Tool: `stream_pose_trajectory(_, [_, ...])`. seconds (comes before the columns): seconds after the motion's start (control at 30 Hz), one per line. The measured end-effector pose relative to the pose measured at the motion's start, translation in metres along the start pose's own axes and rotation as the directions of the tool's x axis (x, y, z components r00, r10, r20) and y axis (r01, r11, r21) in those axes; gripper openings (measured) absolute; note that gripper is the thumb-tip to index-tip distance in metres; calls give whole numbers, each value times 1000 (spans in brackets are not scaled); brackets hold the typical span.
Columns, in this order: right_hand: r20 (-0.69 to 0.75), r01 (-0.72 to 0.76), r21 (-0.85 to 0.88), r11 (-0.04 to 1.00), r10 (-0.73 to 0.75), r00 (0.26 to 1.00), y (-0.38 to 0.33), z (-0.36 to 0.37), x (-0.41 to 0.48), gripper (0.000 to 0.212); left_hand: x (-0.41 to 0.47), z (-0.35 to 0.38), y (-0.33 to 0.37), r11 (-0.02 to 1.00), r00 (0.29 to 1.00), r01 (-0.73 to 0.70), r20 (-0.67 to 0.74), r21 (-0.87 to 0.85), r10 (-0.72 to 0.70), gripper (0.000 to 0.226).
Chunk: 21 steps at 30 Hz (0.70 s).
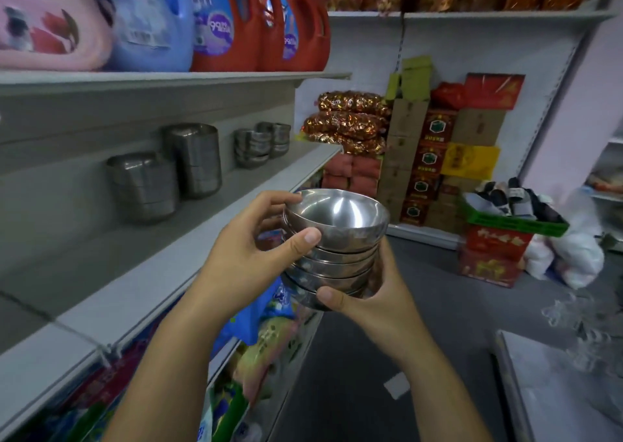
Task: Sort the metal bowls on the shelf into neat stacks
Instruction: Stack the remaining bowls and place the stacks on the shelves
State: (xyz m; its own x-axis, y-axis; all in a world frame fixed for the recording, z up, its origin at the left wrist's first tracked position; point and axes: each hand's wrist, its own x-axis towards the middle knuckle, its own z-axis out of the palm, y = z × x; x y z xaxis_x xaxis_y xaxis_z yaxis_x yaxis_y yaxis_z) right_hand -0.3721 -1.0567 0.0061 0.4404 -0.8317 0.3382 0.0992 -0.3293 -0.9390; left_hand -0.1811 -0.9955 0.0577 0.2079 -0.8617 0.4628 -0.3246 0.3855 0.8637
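Beside the shelf (pixel 188 256), left hand (pixel 249 253) and right hand (pixel 384 293) grip nested bowls (pixel 340 239).

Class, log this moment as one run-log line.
state: bowl stack held off shelf | left hand: grips upper bowls | right hand: grips base | other stacks: on shelf

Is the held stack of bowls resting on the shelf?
No, the left hand and right hand hold the stack of bowls off the shelf.

Shop: stocked shelves (pixel 175 81), detergent jugs (pixel 229 20), stacked cartons (pixel 431 158).
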Motion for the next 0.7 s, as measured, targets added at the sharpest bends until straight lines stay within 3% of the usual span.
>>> stream_pose_trajectory(0.23, [-28,-1,0,1000,1,1000,54,3,137,110,120,-25,-52,1000,1000,-17,1,-10,17,45])
stream_pose_trajectory(0.5, [82,-5,61,998,0,997,115,22,254,100,199,-49,-113,953,993,22,-119,301,14,44])
stream_pose_trajectory(0.7, [219,34,89,995,-53,974,151,32,340,91,252,-59,-148,897,984,45,-172,440,35,33])
